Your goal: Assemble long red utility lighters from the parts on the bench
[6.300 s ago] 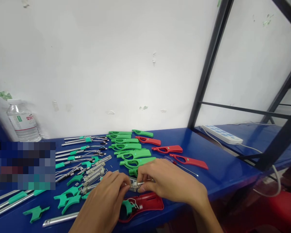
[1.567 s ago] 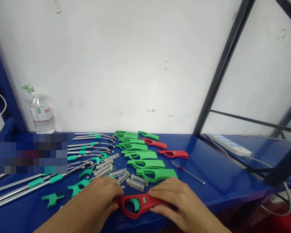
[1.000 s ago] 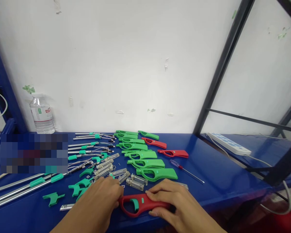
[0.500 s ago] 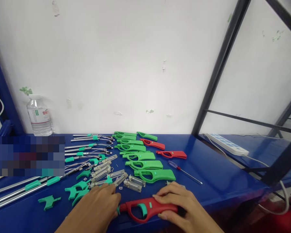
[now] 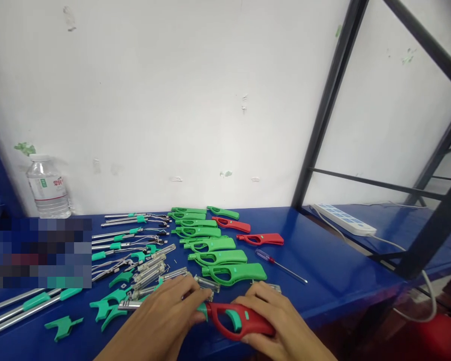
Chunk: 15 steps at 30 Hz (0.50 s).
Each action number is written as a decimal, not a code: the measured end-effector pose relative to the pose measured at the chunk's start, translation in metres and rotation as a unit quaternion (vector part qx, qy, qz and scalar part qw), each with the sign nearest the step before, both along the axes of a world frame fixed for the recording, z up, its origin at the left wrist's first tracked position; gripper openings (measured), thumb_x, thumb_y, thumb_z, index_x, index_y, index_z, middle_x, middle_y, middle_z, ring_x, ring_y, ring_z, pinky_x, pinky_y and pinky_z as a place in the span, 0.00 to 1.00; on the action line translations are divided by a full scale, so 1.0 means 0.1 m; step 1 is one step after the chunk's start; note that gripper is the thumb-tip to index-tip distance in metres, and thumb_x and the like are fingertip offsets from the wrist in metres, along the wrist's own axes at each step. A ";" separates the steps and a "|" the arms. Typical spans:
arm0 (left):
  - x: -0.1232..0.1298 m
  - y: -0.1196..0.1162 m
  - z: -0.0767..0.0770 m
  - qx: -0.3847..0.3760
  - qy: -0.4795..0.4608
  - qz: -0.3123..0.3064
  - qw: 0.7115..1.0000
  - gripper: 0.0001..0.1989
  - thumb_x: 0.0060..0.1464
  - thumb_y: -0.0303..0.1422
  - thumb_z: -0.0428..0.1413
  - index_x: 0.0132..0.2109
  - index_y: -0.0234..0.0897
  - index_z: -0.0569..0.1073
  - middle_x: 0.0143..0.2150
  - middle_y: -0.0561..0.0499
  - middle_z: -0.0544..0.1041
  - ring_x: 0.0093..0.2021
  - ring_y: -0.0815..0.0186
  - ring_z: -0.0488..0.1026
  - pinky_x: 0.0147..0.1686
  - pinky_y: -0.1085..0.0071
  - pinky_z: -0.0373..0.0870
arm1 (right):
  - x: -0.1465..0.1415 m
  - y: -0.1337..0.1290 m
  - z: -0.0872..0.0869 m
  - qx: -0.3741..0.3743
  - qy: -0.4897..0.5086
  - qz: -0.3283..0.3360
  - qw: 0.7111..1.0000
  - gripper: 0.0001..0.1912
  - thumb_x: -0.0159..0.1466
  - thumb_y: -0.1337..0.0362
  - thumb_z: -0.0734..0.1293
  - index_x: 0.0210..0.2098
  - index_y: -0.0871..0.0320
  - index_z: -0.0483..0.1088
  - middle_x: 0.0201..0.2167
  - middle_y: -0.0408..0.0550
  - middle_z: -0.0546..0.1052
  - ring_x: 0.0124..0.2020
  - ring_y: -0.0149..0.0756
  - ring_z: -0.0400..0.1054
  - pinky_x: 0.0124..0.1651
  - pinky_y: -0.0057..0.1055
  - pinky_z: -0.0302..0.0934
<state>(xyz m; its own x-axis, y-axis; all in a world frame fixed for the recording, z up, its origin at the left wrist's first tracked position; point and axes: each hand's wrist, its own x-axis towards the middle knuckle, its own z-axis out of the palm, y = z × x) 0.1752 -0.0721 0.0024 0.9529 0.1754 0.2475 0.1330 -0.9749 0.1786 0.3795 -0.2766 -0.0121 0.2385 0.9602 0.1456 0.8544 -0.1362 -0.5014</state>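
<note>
Low at the front of the table I have a red long-nosed lighter (image 5: 257, 323) with a green trigger. My right hand (image 5: 276, 316) is closed around the rear of its red body, thumb below and fingers on top. Around the green collar and metal tube at its front end, my left hand (image 5: 173, 306) is closed. The bare tip of that metal tube (image 5: 130, 305) sticks out to the left, while its middle is hidden by the hand. Just beyond my hands lie several green lighter shells (image 5: 235, 273) and clear fuel tanks (image 5: 150, 276).
Green trigger pieces (image 5: 63, 327) and metal tubes with wires (image 5: 33, 311) lie left on the blue table (image 5: 334, 281). Red shells (image 5: 261, 239) and a screwdriver (image 5: 281, 265) lie to the right. A water bottle (image 5: 48, 188) stands back left; a power strip (image 5: 342, 220) rests at right.
The lighter has shifted slightly right, and its metal tube now shows past my left hand. My left hand has moved right, onto the collar. The view has turned slightly.
</note>
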 end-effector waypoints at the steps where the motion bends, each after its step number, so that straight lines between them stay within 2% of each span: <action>1: 0.00 0.00 -0.01 0.004 -0.014 -0.005 1.000 0.23 0.72 0.28 0.56 0.67 0.57 0.78 0.61 0.51 0.85 0.58 0.53 0.84 0.54 0.65 0.81 | -0.01 0.00 0.01 0.003 -0.003 -0.004 1.000 0.18 0.71 0.63 0.78 0.59 0.44 0.82 0.50 0.46 0.82 0.52 0.45 0.79 0.58 0.38 0.72; 4: 0.04 -0.02 0.02 0.002 -0.010 0.000 1.000 0.22 0.74 0.29 0.58 0.67 0.56 0.78 0.62 0.51 0.85 0.57 0.54 0.85 0.54 0.66 0.82 | -0.01 -0.01 0.01 0.019 -0.009 -0.021 1.000 0.24 0.66 0.70 0.79 0.58 0.43 0.83 0.52 0.46 0.83 0.54 0.47 0.80 0.58 0.36 0.72; 7: 0.12 -0.07 0.16 -0.021 0.080 0.026 0.996 0.19 0.74 0.25 0.56 0.62 0.53 0.82 0.60 0.51 0.85 0.56 0.56 0.85 0.56 0.65 0.82 | 0.00 0.00 -0.03 0.047 -0.028 -0.026 0.998 0.25 0.63 0.71 0.80 0.57 0.43 0.84 0.51 0.45 0.85 0.53 0.47 0.82 0.56 0.34 0.74; 10: 0.19 -0.11 0.28 -0.019 0.132 0.066 0.989 0.14 0.77 0.29 0.56 0.60 0.46 0.83 0.58 0.46 0.85 0.59 0.48 0.84 0.61 0.49 0.81 | 0.02 0.02 -0.09 0.101 -0.058 -0.024 0.993 0.27 0.58 0.72 0.82 0.55 0.44 0.85 0.47 0.44 0.87 0.48 0.46 0.84 0.52 0.31 0.76; 12: 0.19 -0.12 0.29 -0.017 0.143 0.082 0.986 0.11 0.76 0.33 0.58 0.59 0.43 0.83 0.57 0.44 0.85 0.60 0.43 0.83 0.61 0.42 0.80 | 0.05 0.02 -0.13 0.127 -0.065 -0.017 0.990 0.26 0.58 0.71 0.83 0.54 0.44 0.85 0.45 0.43 0.87 0.46 0.44 0.84 0.50 0.29 0.76; 15: 0.16 -0.13 0.25 -0.024 0.151 0.079 0.985 0.14 0.71 0.34 0.65 0.60 0.45 0.82 0.58 0.47 0.86 0.59 0.45 0.84 0.60 0.45 0.81 | 0.10 0.02 -0.21 0.144 -0.060 0.004 0.988 0.23 0.61 0.68 0.82 0.54 0.43 0.85 0.44 0.42 0.86 0.44 0.40 0.84 0.49 0.27 0.76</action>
<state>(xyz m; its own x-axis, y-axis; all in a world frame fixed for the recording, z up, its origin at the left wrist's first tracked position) 0.1907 -0.0852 0.0269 0.9417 0.3320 -0.0545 0.3364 -0.9293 0.1524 0.3895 -0.2750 -0.0327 0.1944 0.8764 0.4405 0.9109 0.0053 -0.4126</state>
